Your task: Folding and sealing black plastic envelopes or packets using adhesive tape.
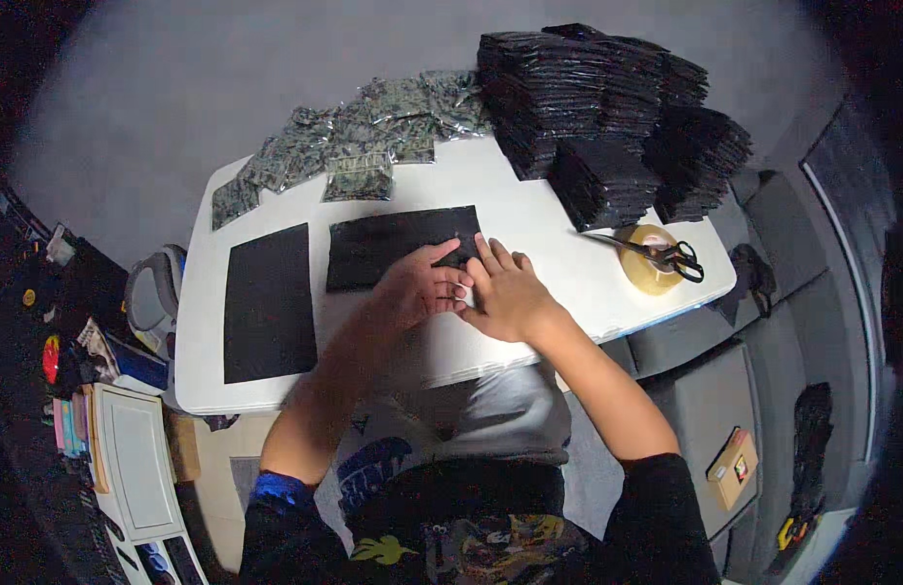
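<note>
A flat black rectangular piece, shiny like plastic (383, 237), lies in the middle of the white table (558, 292). My left hand (422, 283) is over its near edge, thumb apart and fingers a little bent. Beside it, my right hand (510, 297) is stretched out at the piece's right end, fingers pointing away from me. The fingertips of the two hands come close together. I see nothing held in either hand. Whether the left palm touches the piece is hidden.
A flat black sheet (271, 302) lies at the left. Camouflage-patterned clear-wrapped packets (359, 177) line the far side. Tall stacks of black packets (568, 97) stand at the back right. Black-handled scissors (677, 259) rest on a tape roll (649, 275). A grey sofa (792, 331) is at the right.
</note>
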